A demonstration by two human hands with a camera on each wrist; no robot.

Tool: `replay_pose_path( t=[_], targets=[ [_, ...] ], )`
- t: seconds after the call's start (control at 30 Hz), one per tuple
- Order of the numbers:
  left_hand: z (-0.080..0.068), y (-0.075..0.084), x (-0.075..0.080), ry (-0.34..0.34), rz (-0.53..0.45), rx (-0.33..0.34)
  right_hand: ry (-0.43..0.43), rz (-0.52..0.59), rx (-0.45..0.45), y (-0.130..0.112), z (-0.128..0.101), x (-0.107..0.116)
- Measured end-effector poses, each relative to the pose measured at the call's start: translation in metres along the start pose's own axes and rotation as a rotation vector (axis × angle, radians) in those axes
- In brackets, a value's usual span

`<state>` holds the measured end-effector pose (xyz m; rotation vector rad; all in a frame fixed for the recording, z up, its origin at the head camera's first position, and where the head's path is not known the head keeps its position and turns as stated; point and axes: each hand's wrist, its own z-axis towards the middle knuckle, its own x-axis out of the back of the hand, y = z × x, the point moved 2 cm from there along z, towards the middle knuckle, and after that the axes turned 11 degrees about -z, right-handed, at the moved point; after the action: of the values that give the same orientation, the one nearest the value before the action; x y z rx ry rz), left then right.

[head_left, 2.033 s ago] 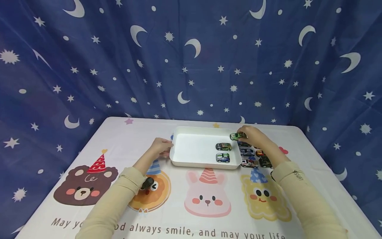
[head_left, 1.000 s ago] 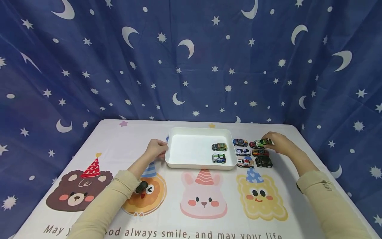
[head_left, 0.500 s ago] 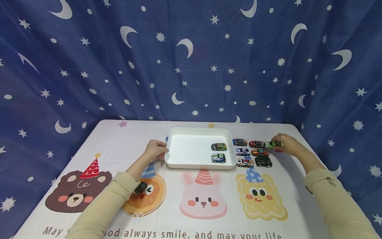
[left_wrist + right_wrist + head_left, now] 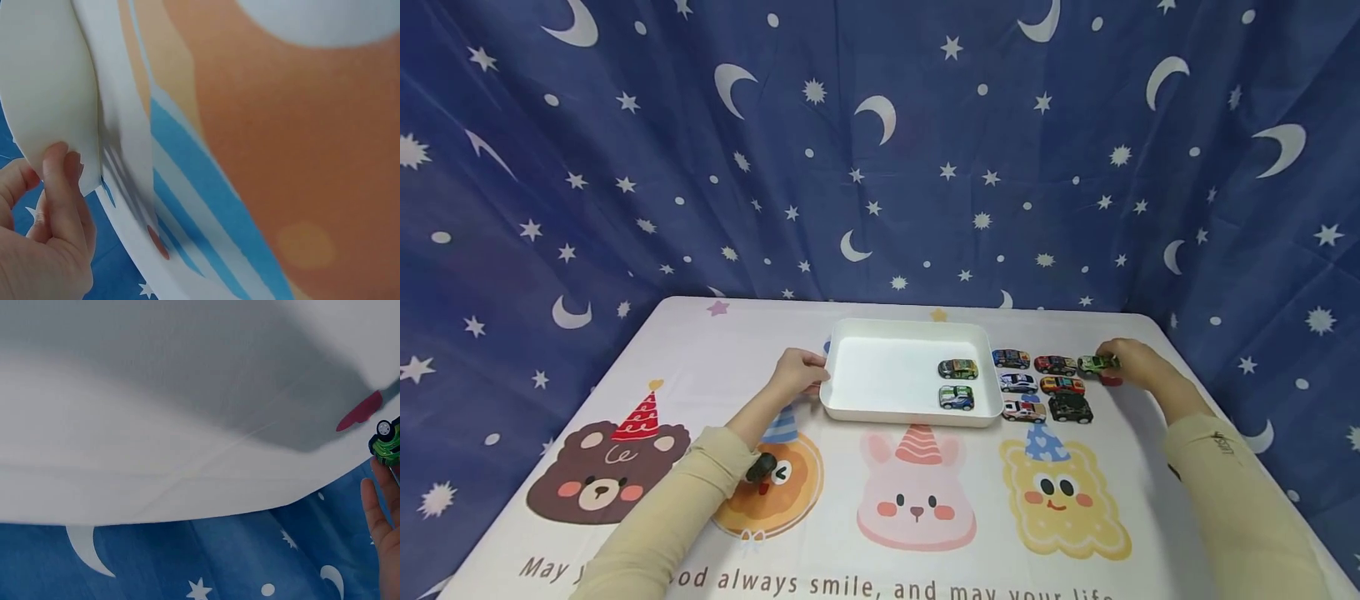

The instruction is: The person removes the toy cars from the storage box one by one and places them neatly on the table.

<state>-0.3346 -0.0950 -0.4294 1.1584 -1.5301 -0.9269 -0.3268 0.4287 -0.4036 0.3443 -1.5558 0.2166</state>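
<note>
A white rectangular tray (image 4: 880, 415) lies on the table, with two toy cars inside near its right end: a dark patterned car (image 4: 958, 369) and a white, blue and green car (image 4: 957, 397). My left hand (image 4: 796, 373) pinches the tray's left wall; in the left wrist view its fingers (image 4: 59, 181) and thumb close on the rim. To the right of the tray my right hand (image 4: 1133, 364) holds a green toy car (image 4: 1094, 364) by its right end. That car (image 4: 387, 442) also shows at the right wrist view's edge, at the fingertips.
Several toy cars stand in two columns right of the tray, among them a red and black car (image 4: 1056, 365), an orange car (image 4: 1063, 386) and a black car (image 4: 1071, 408). A small dark object (image 4: 762, 467) lies by the left sleeve. A starry blue curtain (image 4: 880, 167) hangs behind.
My right hand has carried the green toy car from the tray's right side out to the right, past the two columns of cars. My left hand has stayed at the tray's left wall.
</note>
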Motion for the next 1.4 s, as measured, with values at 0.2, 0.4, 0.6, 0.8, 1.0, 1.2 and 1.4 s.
replay_pose_path(
  t=[0.2,0.4,0.6,0.8,1.0,1.2,1.4],
  targets=[
    [0.000,0.003,-0.001,0.002,0.004,-0.012,-0.069,-0.040,-0.032,0.004,0.005,-0.006],
    [-0.001,0.002,-0.002,0.006,0.015,-0.016,-0.090,-0.060,-0.030,0.005,0.004,-0.010],
    [-0.002,0.001,0.000,0.020,0.019,-0.022,-0.108,-0.058,-0.059,0.002,0.005,-0.008],
    [-0.003,0.003,0.001,0.020,0.024,-0.020,-0.124,-0.041,-0.098,-0.002,0.006,-0.001],
    [0.000,0.002,-0.001,0.025,0.056,-0.025,-0.121,-0.028,-0.102,-0.005,0.006,0.002],
    [0.002,0.001,-0.002,0.028,0.068,-0.044,-0.098,-0.045,-0.082,-0.011,0.005,0.007],
    [0.001,0.000,0.000,0.036,0.074,-0.057,-0.051,-0.090,-0.037,-0.023,0.008,0.016]
  ],
)
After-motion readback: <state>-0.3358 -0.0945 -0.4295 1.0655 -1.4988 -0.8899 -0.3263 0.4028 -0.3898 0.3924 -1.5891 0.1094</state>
